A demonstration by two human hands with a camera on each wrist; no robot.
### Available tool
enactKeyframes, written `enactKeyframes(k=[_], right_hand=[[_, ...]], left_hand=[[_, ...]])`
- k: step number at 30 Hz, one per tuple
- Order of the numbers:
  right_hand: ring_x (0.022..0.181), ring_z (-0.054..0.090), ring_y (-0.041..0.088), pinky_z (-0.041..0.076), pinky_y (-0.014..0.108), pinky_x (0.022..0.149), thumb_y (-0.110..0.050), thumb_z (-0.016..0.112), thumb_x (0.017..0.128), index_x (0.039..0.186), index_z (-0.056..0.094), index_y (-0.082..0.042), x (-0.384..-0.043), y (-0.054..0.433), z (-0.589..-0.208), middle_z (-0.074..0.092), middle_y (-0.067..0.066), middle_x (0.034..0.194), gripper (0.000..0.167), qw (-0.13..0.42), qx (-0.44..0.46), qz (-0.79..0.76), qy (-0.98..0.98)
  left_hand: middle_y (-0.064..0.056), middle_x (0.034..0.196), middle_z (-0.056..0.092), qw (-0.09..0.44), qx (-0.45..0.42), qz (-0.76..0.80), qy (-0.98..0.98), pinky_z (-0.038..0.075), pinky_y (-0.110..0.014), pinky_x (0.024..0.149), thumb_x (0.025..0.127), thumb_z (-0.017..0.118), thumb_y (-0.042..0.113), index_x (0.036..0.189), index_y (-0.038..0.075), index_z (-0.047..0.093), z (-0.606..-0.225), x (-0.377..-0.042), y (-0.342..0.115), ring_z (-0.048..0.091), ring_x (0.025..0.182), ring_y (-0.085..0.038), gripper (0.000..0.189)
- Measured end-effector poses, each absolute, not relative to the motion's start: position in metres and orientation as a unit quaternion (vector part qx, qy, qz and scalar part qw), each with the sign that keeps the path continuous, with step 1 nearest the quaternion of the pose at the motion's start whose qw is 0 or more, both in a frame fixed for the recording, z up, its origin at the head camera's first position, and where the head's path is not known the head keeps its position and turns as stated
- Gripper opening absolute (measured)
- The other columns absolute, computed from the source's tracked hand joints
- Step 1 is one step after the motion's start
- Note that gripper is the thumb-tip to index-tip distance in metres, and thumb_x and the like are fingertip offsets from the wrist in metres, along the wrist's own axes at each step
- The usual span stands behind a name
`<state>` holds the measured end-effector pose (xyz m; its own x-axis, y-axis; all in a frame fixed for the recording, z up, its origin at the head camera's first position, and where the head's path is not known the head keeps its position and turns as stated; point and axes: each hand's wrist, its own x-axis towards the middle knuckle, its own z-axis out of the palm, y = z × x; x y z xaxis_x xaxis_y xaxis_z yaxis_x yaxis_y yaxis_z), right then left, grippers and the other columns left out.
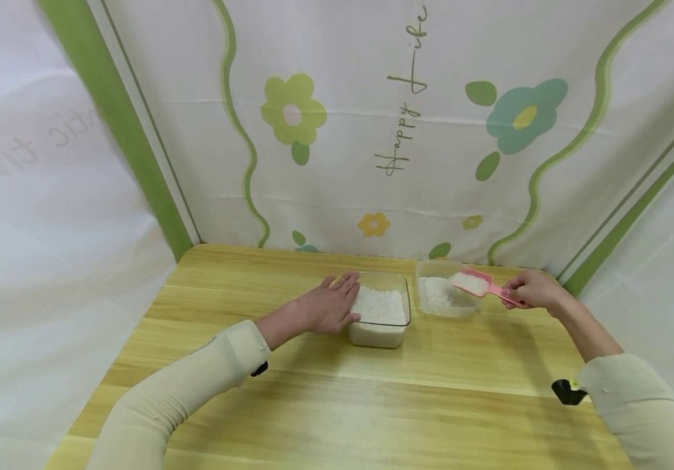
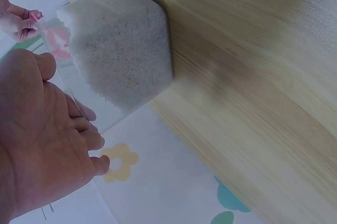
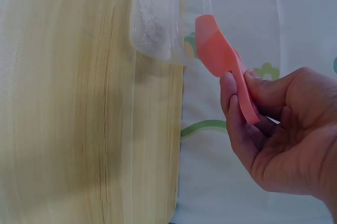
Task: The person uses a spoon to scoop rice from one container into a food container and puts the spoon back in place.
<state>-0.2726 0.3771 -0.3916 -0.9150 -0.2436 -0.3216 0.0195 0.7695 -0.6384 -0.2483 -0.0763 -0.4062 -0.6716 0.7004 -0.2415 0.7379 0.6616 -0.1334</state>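
Observation:
A clear square container (image 1: 379, 313) of white rice stands on the table. My left hand (image 1: 332, 305) rests on its left rim, fingers extended over the edge; the left wrist view shows the rice (image 2: 124, 45) through the wall. My right hand (image 1: 533, 289) grips the handle of a pink scoop (image 1: 492, 287) between thumb and fingers. White grains lie in the scoop, which is over the right side of a lower translucent tub (image 1: 448, 310). More white grains lie in that tub. In the right wrist view, the scoop (image 3: 216, 47) shows its underside, so its load is hidden there.
The wooden table (image 1: 337, 405) carries both containers near its back edge, the tub to the right of the container. A white curtain (image 1: 342, 183) with printed flowers hangs directly behind, and white sheets close off both sides.

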Motion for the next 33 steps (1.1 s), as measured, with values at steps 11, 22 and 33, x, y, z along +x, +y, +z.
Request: enactKeyframes(k=[11, 22, 33], right_hand=[[0.066, 0.062, 0.011, 0.051, 0.028, 0.062, -0.007, 0.05, 0.102, 0.107, 0.068, 0.016, -0.268, 0.378, -0.387, 0.074, 0.004, 0.082, 0.029, 0.196, -0.064, -0.312, 0.927], [0.066, 0.061, 0.01, 0.052, 0.026, 0.063, -0.005, 0.051, 0.1, 0.106, 0.068, 0.016, -0.264, 0.377, -0.379, 0.074, 0.006, 0.08, 0.028, 0.186, -0.067, -0.303, 0.932], [0.067, 0.062, 0.011, 0.052, 0.026, 0.063, -0.009, 0.055, 0.1, 0.106, 0.069, 0.015, -0.261, 0.376, -0.375, 0.073, 0.0, 0.077, 0.028, 0.177, -0.073, -0.294, 0.936]], left_hand=[[-0.017, 0.168, 0.007, 0.097, 0.386, -0.111, 0.911, 0.021, -0.049, 0.124, 0.108, 0.022, 0.051, 0.159, 0.001, 0.018, -0.403, -0.245, -0.075, 0.007, 0.157, -0.028, 0.072], [-0.016, 0.168, 0.006, 0.095, 0.385, -0.113, 0.911, 0.021, -0.048, 0.124, 0.108, 0.022, 0.051, 0.159, 0.001, 0.017, -0.405, -0.245, -0.075, 0.008, 0.157, -0.028, 0.072], [-0.017, 0.168, 0.007, 0.089, 0.387, -0.117, 0.91, 0.021, -0.049, 0.124, 0.108, 0.022, 0.052, 0.159, 0.001, 0.018, -0.406, -0.246, -0.075, 0.009, 0.157, -0.028, 0.072]])
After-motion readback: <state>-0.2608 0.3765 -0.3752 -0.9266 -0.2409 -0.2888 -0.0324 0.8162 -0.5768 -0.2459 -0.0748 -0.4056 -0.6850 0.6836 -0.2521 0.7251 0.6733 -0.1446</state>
